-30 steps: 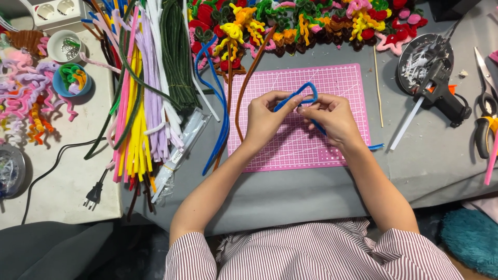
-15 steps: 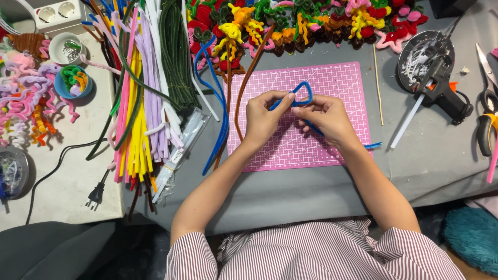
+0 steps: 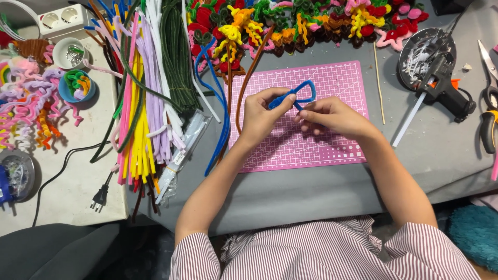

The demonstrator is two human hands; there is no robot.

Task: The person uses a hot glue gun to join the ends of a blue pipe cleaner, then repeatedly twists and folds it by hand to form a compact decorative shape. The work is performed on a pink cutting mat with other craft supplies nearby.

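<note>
A blue pipe cleaner bent into a loop is held above the pink cutting mat. My left hand pinches the loop's left end between thumb and fingers. My right hand grips the pipe cleaner where the strands cross, just right of the left hand. The loop sticks up past both hands toward the far side of the mat. Most of the pipe cleaner's tail is hidden under my right hand.
A pile of loose pipe cleaners in many colours lies left of the mat. Finished pipe-cleaner flowers line the far edge. A black glue gun, a thin wooden stick, scissors and a round dish sit right.
Both hands have shifted slightly while working the blue pipe cleaner. The loop has widened and now leans more to the right.
</note>
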